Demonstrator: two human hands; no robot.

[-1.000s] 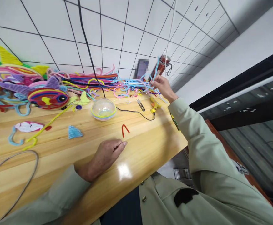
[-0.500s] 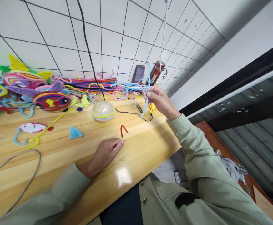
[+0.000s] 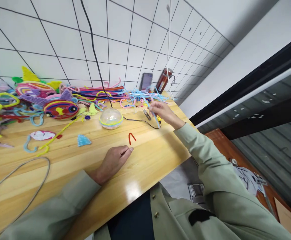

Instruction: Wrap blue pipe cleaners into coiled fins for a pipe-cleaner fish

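Observation:
My right hand [image 3: 164,112] pinches a light blue pipe cleaner [image 3: 156,117], which slants downward over the table. My left hand [image 3: 114,163] rests closed on the wood, thumb against the fingers; whether anything is inside cannot be seen. Just beyond its fingertips lies a red bent pipe cleaner [image 3: 132,138]. A clear plastic dome [image 3: 111,117] with yellow, blue and pink bands round its rim sits farther back. To the left is a light blue ribbed fin-shaped piece [image 3: 83,140]. Small snips [image 3: 146,114] and a yellow tool [image 3: 159,118], partly hidden, lie near my right hand.
Fish made of pipe cleaners [image 3: 60,108] and loose coloured pipe cleaners [image 3: 105,92] line the tiled wall. A phone [image 3: 146,81] and a red flask [image 3: 164,80] stand at the back. A black cord [image 3: 95,53] hangs down; a grey cable [image 3: 46,170] loops at left.
My right hand has come down and left with the light blue pipe cleaner, which now tilts the other way. My left hand has stayed almost still; the view has shifted slightly.

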